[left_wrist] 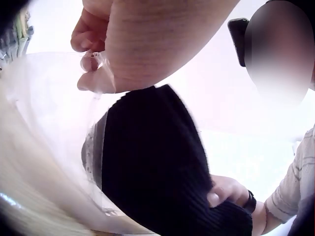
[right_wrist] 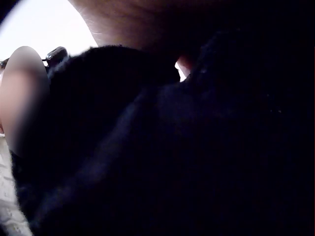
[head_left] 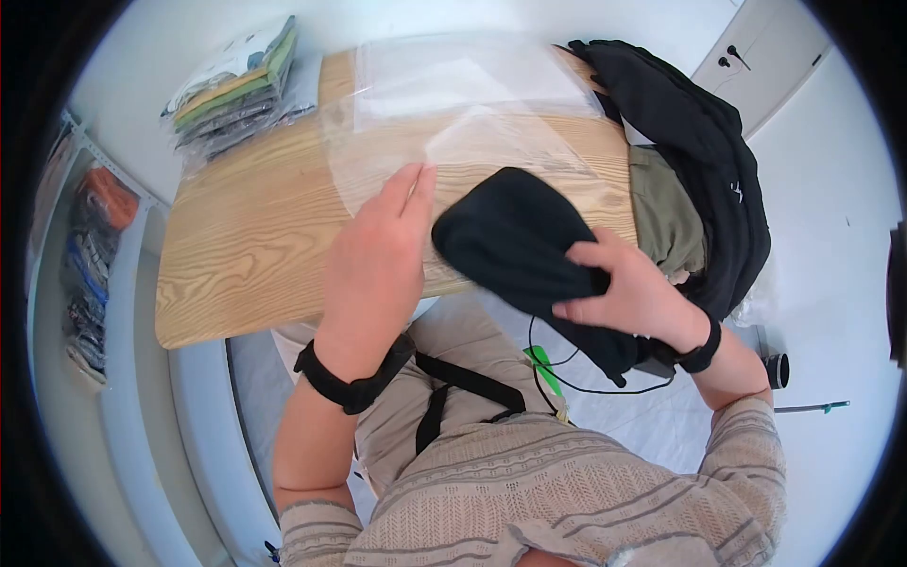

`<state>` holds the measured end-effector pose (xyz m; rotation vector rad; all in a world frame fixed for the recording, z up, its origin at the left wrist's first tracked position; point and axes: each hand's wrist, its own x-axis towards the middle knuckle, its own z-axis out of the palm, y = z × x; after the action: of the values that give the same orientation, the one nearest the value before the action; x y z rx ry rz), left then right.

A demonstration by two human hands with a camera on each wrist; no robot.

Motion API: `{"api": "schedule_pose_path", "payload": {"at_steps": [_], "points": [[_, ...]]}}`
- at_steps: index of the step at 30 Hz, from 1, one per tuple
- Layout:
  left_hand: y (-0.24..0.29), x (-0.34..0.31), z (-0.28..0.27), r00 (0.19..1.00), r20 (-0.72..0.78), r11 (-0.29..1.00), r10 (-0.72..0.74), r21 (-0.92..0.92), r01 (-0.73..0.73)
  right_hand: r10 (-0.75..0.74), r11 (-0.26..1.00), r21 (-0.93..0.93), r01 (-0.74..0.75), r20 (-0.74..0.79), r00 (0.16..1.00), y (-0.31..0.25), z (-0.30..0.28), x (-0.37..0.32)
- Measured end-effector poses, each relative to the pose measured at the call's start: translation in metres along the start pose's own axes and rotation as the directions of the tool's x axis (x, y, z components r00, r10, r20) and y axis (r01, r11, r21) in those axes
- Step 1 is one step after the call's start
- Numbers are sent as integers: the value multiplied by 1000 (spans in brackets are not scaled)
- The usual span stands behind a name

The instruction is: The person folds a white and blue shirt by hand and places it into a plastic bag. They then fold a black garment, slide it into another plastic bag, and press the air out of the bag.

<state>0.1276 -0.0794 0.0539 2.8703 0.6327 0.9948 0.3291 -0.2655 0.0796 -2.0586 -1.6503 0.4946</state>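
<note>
My left hand [head_left: 380, 248] pinches the edge of a clear plastic bag [head_left: 477, 142] that lies on the wooden table. In the left wrist view, the bag's edge [left_wrist: 101, 64] is between thumb and fingers. My right hand [head_left: 635, 291] grips a folded black cloth garment [head_left: 515, 236], thumb on one side and fingers on the other. Its surface looks ribbed in the left wrist view, where the far end of the garment [left_wrist: 147, 147] shows greyish through the plastic. Dark cloth [right_wrist: 162, 147] fills most of the right wrist view and hides the fingers.
More clear plastic bags [head_left: 472, 71] lie at the table's back. A stack of bagged folded clothes [head_left: 241, 99] stands at the back left. Black clothing [head_left: 690, 142] and an olive garment [head_left: 666, 208] lie along the right edge. Shelving [head_left: 90, 274] with bagged items stands at left.
</note>
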Motion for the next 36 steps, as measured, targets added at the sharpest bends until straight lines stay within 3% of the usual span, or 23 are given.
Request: {"api": "schedule_pose_path", "payload": {"at_steps": [3,6,11,13,15,17,19,23,25,27,28,29,30,31,32,34,35,36], "points": [[10,0,3,992,-108,996,60,69,-53,35,999,-7,-36,-112,993,0,5,20],[25,2,10,989,-131,995,75,79,-65,95,992,83,-96,23,995,-9,2,47],[46,2,25,979,-115,983,169,93,-159,133,991,42,-130,-90,987,4,11,91],[58,0,31,988,-86,990,129,-43,-133,108,994,31,-104,-157,982,19,12,111],[69,-1,34,986,-71,987,149,-49,-152,-8,965,-258,-37,-174,985,43,13,135],[79,-1,40,984,-56,983,171,-61,-175,8,957,-283,-61,-183,983,50,12,150],[86,1,48,962,-170,972,213,-61,-226,355,909,-174,-379,-152,922,9,0,147],[85,4,58,981,-117,984,156,-62,-164,451,862,-195,-468,-126,883,-5,3,149],[82,3,51,994,-45,988,100,-116,-104,452,866,-187,-463,-99,886,25,10,158],[77,-2,49,998,36,985,43,-168,-36,169,974,189,-128,-217,961,65,19,157],[74,-6,52,999,-37,982,35,-184,-41,182,961,260,-97,-325,928,63,23,144],[72,-8,53,994,-109,978,25,-201,-46,181,961,259,-97,-325,928,61,24,134],[72,-11,51,990,-135,980,25,-191,-51,290,932,320,-168,-384,877,53,23,122],[74,-18,51,991,-134,980,26,-191,-51,397,893,386,-232,-431,810,51,21,116],[76,-26,52,993,-97,957,73,-275,-97,402,890,389,-236,-429,809,59,16,113],[86,-37,49,979,36,883,198,-439,-163,479,634,697,-334,-15,878,75,5,112],[91,-40,54,978,47,881,201,-445,-159,487,625,702,-342,-8,873,78,4,112],[95,-43,63,968,24,891,251,-398,-221,468,527,767,-366,97,878,70,0,111]]}}
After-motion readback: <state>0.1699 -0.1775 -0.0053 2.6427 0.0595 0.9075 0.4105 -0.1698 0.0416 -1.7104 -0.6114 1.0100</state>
